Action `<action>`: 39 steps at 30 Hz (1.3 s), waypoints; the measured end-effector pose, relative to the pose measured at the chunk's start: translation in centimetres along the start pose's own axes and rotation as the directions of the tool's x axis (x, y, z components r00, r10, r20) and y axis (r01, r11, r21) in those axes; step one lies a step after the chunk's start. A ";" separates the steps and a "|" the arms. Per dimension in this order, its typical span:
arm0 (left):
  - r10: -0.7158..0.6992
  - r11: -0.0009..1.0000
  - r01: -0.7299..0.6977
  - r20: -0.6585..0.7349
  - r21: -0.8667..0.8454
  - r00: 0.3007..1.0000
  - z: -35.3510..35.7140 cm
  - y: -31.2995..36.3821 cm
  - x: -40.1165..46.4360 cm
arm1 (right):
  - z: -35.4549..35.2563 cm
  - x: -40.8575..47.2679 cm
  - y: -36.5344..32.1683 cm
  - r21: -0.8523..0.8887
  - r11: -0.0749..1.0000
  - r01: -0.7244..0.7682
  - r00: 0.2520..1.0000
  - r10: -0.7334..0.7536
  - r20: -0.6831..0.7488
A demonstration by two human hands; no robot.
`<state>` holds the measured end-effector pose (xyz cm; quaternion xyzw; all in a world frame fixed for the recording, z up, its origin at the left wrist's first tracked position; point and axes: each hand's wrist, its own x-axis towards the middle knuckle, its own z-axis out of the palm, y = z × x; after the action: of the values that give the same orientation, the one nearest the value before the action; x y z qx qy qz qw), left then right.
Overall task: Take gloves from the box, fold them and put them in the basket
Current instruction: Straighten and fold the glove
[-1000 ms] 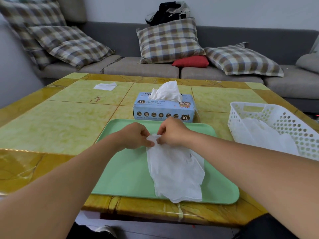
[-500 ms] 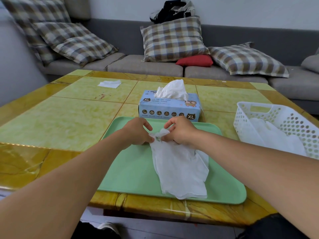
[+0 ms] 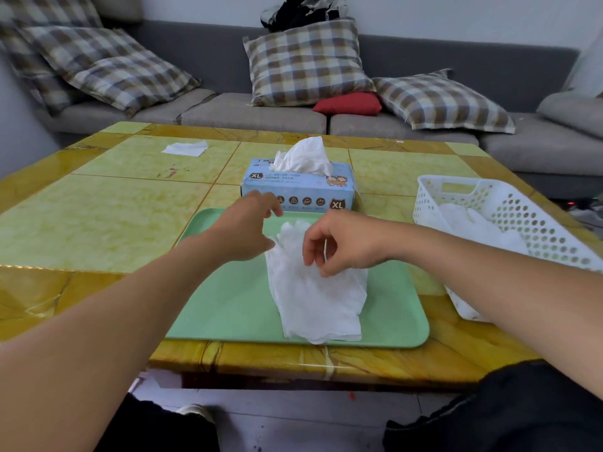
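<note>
A thin white glove (image 3: pixel 316 298) lies flat on the green tray (image 3: pixel 228 305), its fingers pointing toward the blue glove box (image 3: pixel 300 190). My left hand (image 3: pixel 244 231) hovers at the glove's upper left edge with loosely spread fingers and holds nothing. My right hand (image 3: pixel 342 244) hangs over the glove's upper part, fingers loosely curled downward, their tips at or just above the material. Another white glove sticks up out of the box's slot. The white perforated basket (image 3: pixel 456 182) stands at the right with white gloves (image 3: pixel 479 230) inside.
The tray sits on a yellow-green tiled table (image 3: pixel 98 223), close to its near edge. A white scrap of paper (image 3: pixel 186 148) lies at the far left of the table. Behind the table runs a grey sofa (image 3: pixel 248 112) with checked cushions.
Both hands have let go of the glove's top, where they were pinching it together, and have lifted and moved apart. The glove's fingers now lie spread out toward the box.
</note>
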<state>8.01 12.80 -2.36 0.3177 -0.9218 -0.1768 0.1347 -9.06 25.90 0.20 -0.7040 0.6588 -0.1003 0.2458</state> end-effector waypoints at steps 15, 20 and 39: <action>0.212 0.969 -0.246 0.585 -0.022 0.783 -0.5 2.6 -5.0 | 4.8 -5.1 2.5 0.080 0.982 0.172 0.983 -0.176 0.048; 0.072 0.997 -0.073 0.645 -0.026 0.761 -2.6 2.3 -4.8 | 2.4 -4.5 2.7 0.619 0.784 0.045 0.987 0.061 -0.150; -0.006 0.660 -0.249 -0.336 -0.709 0.942 -4.3 12.1 -2.0 | -3.3 -7.2 -1.8 0.901 0.365 0.236 0.878 0.317 -0.358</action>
<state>4.56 21.93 6.26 0.1957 -0.7558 -0.4746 0.4064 -9.81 32.27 5.17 -0.3754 0.5415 -0.6165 0.4311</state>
